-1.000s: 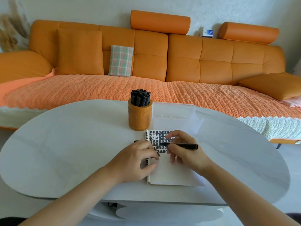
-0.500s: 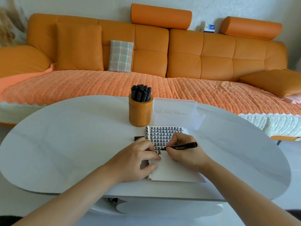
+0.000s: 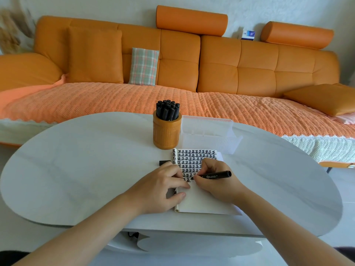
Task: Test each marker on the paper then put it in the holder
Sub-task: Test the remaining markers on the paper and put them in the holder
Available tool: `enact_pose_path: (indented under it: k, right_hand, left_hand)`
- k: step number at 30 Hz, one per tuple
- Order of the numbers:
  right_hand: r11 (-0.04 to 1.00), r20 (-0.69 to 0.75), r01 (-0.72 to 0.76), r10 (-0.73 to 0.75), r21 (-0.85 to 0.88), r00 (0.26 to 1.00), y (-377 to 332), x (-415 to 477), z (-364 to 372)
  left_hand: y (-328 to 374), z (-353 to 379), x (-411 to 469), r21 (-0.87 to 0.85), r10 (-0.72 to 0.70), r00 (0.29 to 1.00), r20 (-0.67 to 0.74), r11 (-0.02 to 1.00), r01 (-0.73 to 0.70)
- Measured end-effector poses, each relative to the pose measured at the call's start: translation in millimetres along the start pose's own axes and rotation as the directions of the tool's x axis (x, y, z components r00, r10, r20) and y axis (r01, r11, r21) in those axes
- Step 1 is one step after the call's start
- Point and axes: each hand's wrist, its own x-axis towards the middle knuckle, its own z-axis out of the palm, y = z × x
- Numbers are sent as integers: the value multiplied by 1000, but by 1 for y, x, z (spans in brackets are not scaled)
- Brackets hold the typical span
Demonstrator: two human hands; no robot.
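Table: the white oval table [image 3: 76,169] carries everything.
Paper: the paper [image 3: 203,202] lies near the middle, its far half filled with black marks.
Clear box: an open-topped clear box [image 3: 207,129] stands just beyond the paper.
Holder: the orange holder [image 3: 166,135], left of the box, is packed with upright black markers [image 3: 167,110].
Left hand: the left hand [image 3: 159,191] still presses the paper's left edge, fingers laid flat, holding nothing.
Right hand: the right hand [image 3: 215,179] has slid nearer down the page than a second ago, with its grip pinched on the marker.
Marker: the marker [image 3: 215,175] runs left to right, tip pointing left and touching the nearest row of marks.
Small black object: the small black object [image 3: 164,162] lies just left of the paper.
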Motion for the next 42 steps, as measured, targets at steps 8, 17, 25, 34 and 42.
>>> enact_pose_path:
  k: [8, 17, 25, 34, 42]
  right_hand:
    - [1000, -7, 21, -21, 9, 1000, 0, -2, -1]
    - [1000, 3, 5, -5, 31, 1000, -1, -1, -3]
    - [999, 1, 41, -41, 15, 999, 0, -2, -1]
    - [999, 70, 52, -52, 4, 996, -1, -1, -4]
    - [997, 37, -10, 7, 76, 999, -2, 1, -5]
  left_hand:
    - [0, 0, 0, 5, -7, 1000, 4, 1000, 7]
    - [0, 1, 0, 5, -4, 1000, -3, 1000, 4]
    - [0, 0, 0, 5, -3, 1000, -5, 1000, 4]
    - [0, 1, 0, -3, -3, 1000, -4, 1000, 3]
    - [-1, 0, 0, 1, 2, 1000, 0, 1000, -2]
